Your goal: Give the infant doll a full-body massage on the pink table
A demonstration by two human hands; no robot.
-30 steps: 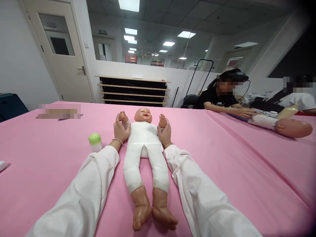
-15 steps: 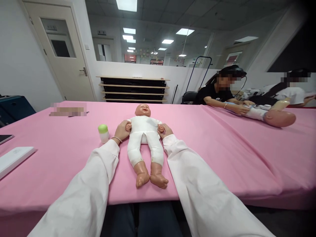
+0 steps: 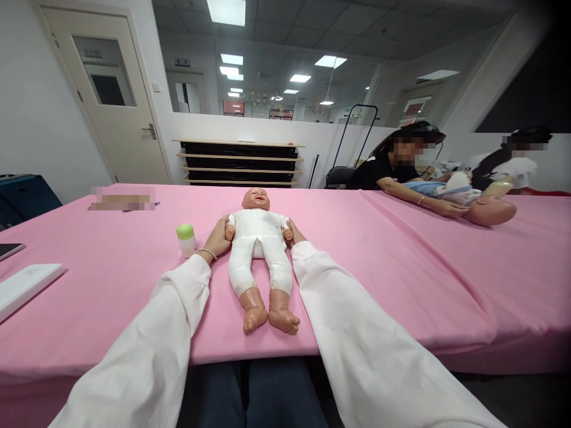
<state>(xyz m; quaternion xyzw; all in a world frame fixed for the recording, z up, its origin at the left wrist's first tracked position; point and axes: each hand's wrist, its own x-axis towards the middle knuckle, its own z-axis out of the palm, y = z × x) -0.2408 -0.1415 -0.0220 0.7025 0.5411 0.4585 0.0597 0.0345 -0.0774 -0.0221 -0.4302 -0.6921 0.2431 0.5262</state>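
Note:
A baby doll (image 3: 257, 223) in a white cloth body lies on its back in front of me, head away and bare feet towards me. My left hand (image 3: 218, 236) is against the outer side of the doll's arm on the left, its fingers stretched along that arm. On the other side, my right hand (image 3: 294, 232) rests along the doll's other arm, fingers extended and partly hidden behind it. Both small doll fists show beside my palms. Just left of my left wrist stands a small white bottle with a green cap (image 3: 185, 239).
A pink cloth (image 3: 366, 267) covers the table. At the left lie a white flat box (image 3: 31, 288), a dark phone-like object (image 3: 9, 251) and a blurred item (image 3: 122, 200). To the right, a co-worker (image 3: 379, 169) handles another doll (image 3: 491, 211); another person sits beyond.
My hands have loosened from the doll's fists and slid to the outer sides of its arms, fingers straighter. The co-worker's hand has moved towards the other doll's head.

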